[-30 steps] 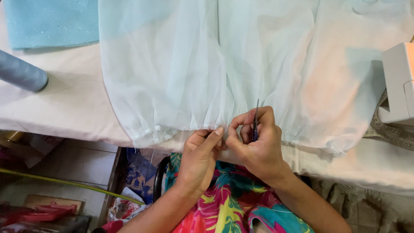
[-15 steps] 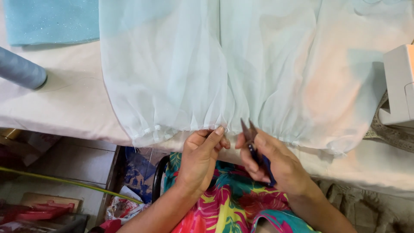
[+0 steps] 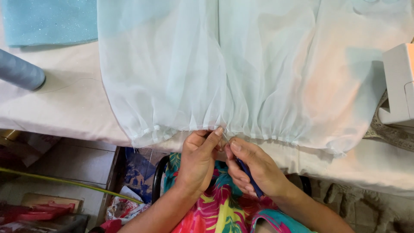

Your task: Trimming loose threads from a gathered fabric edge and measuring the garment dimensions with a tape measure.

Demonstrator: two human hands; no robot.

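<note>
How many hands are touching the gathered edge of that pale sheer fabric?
2: the left hand pinches the gathered edge of the sheer fabric at the table's near side; the right hand, holding a dark blue tool, touches it just beside. None seem hidden.

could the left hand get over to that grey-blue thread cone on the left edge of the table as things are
Probably yes: the left hand only pinches the pale gauzy fabric's gathered hem, and bare white table cover lies between it and the thread cone.

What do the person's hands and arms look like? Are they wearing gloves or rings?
No gloves and no rings that show. The left hand and right hand are both bare, with short, plain nails. The forearms are bare too, with no watch or bracelet in view. Lower down is bright flowered clothing in pink, yellow, green and turquoise, with a turquoise bit by the right arm.
</note>
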